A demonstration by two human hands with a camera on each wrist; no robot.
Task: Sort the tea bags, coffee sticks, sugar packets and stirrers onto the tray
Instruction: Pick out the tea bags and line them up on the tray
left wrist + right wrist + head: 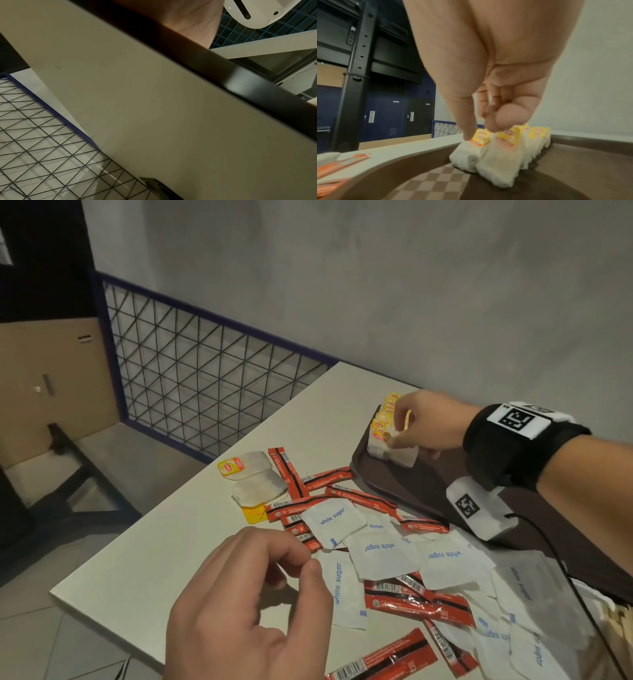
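A brown tray (pixel 411 484) lies at the table's far right. A row of white tea bags with yellow tags (pixel 400 457) stands in its far corner. My right hand (pixel 397 424) reaches down onto the near end of that row, and thumb and curled fingers pinch a tea bag (pixel 501 162) by its top. My left hand (pixel 306 558) hovers over the table near me, fingers loosely curled, holding nothing. Two loose tea bags (pixel 257 474), red coffee sticks (pixel 291 477) and white sugar packets (pixel 380 549) lie scattered on the table. The left wrist view shows no fingers.
A wire mesh railing (pixel 205 392) runs behind the table's left edge, with floor below it. A grey wall stands close behind the tray. The wrist camera's black cable (pixel 565 570) hangs over the tray's near part. Pale wooden sticks (pixel 615 621) show at the right edge.
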